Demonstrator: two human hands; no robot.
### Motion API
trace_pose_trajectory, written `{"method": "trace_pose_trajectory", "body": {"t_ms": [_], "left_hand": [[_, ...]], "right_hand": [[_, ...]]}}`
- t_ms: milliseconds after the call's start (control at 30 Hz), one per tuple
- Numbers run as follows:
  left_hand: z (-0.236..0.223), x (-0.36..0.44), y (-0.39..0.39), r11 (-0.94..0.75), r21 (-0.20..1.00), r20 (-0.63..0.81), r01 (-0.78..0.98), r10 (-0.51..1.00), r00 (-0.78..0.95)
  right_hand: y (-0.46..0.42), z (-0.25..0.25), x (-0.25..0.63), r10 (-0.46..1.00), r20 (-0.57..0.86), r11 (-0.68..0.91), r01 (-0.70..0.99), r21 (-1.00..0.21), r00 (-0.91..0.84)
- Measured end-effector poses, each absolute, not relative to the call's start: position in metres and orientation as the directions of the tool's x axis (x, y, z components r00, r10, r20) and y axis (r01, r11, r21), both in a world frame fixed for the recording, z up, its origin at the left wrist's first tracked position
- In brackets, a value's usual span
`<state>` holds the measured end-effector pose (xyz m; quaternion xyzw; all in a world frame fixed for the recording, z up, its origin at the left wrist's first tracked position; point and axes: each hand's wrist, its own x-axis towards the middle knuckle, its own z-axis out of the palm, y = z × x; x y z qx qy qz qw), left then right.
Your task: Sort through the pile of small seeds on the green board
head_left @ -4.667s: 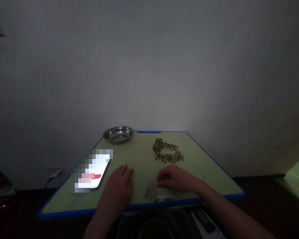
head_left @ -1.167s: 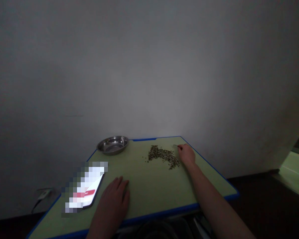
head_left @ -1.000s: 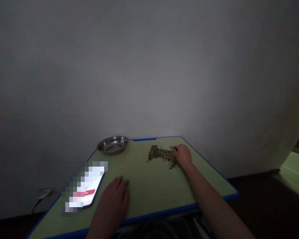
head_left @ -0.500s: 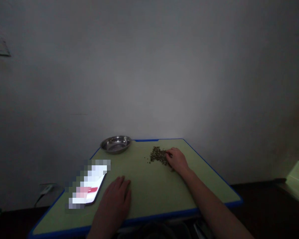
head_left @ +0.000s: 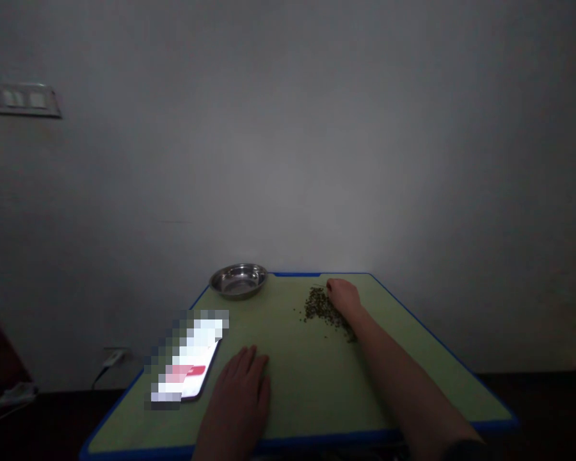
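Note:
A spread of small dark grains (head_left: 322, 306), too small to name surely, lies on the pale green tabletop (head_left: 297, 378). My right hand (head_left: 344, 297) is over the far right side of the grains, its fingers closed in a pinch. What they hold, if anything, is hidden; a thin dark line shows just left of the fingertips. My left hand (head_left: 240, 390) rests flat near the table's front edge, fingers stretched out, holding nothing. Just left of it lies a lit phone or tablet (head_left: 206, 358), partly blurred out.
A shallow steel bowl (head_left: 239, 282) stands at the table's far left corner. Blue edging (head_left: 336, 439) runs round the tabletop. Behind it rises a grey wall (head_left: 288, 160) with a switch panel (head_left: 22, 99) at upper left and a plugged-in cable (head_left: 112, 360) low on the left.
My right hand has moved a little away from me, to the far side of the grains, uncovering some of them. The whole view has turned slightly left. My left hand stays flat.

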<state>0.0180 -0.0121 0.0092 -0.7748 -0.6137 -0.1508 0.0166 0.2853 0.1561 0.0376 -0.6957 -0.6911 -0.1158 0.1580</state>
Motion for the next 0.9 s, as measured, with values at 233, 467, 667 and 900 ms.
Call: {"method": "trace_pose_trajectory", "body": {"t_ms": [233,467,667,900], "left_hand": [[0.013,0.020,-0.015,-0.245,0.195,0.273,0.950,0.944,0.187],[0.009,0.018,-0.012,-0.265,0.171,0.315,0.949,0.927,0.202],[0.010,0.018,-0.011,-0.256,0.161,0.304,0.953,0.932,0.199],[0.008,0.016,-0.011,-0.275,0.161,0.326,0.948,0.921,0.212]], "right_hand": [[0.127,0.042,0.278,0.920,0.321,0.221,0.974,0.051,-0.225],[0.082,0.049,0.285,0.871,0.286,0.382,0.917,0.116,-0.399],[0.055,0.047,0.291,0.824,0.277,0.481,0.869,0.118,-0.494],[0.043,0.064,0.306,0.835,0.387,0.443,0.895,-0.048,-0.392]]}}
